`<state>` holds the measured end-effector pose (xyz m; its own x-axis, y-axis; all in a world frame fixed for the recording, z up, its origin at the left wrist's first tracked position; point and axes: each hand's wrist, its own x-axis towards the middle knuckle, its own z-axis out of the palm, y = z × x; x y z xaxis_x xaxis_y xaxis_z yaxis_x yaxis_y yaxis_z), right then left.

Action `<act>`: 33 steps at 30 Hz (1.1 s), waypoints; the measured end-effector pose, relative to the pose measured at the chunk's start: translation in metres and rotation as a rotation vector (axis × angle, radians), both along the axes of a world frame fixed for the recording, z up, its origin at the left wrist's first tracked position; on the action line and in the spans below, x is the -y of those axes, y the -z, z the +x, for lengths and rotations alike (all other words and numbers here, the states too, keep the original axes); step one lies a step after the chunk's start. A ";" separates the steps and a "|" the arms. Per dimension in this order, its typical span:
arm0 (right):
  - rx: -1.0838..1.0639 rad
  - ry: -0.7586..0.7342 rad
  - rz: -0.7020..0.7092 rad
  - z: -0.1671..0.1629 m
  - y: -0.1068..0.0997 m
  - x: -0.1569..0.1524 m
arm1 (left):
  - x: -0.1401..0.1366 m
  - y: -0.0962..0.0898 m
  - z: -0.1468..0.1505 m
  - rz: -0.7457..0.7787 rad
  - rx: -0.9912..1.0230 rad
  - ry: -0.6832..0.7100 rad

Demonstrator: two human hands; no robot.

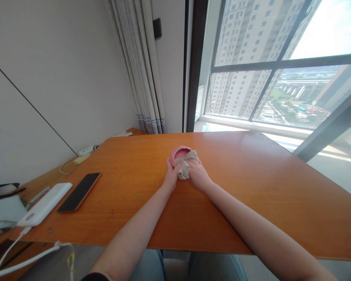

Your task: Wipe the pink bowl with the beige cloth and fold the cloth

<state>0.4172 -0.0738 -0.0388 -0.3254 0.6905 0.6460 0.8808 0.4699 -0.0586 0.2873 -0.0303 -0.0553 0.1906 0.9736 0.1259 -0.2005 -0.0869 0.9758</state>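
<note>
A small pink bowl-like container (179,150) is tilted over the middle of the wooden table, its opening facing me. My left hand (172,173) grips its left side, fingers closed round the rim. A light grey cloth (185,168) is bunched at the container's mouth and hangs down between my hands. Pressed against the container's right side, my right hand (197,171) is closed on the cloth. Part of the cloth lies inside the opening, and the fingertips of my right hand are hidden by it.
On the left of the wooden table (236,195) lie a dark-screened phone (80,192) and a white power bank (45,205) with a white cable (26,255). A power strip (87,150) rests by the wall. A large window (280,66) stands beyond the table.
</note>
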 end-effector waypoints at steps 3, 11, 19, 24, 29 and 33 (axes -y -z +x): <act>0.010 -0.024 0.009 0.000 0.001 -0.003 | -0.006 0.003 0.001 0.010 -0.093 -0.068; 0.138 -0.046 0.007 -0.003 -0.003 -0.009 | -0.017 -0.023 -0.034 0.295 -0.528 -0.071; 0.022 -0.010 0.023 0.001 0.006 -0.012 | 0.004 -0.018 -0.003 0.201 -0.122 -0.110; 0.130 -0.031 0.007 0.007 0.000 -0.013 | -0.005 -0.038 -0.026 0.345 -0.374 -0.057; 0.081 -0.026 0.008 0.009 0.002 -0.013 | 0.003 -0.029 -0.018 0.257 -0.214 -0.080; -0.003 -0.031 0.067 0.005 0.008 -0.013 | 0.004 -0.018 -0.007 0.192 -0.114 -0.077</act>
<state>0.4221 -0.0611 -0.0465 -0.3438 0.6350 0.6918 0.8656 0.5000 -0.0288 0.2806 -0.0345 -0.0373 0.1402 0.9460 0.2924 -0.0751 -0.2843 0.9558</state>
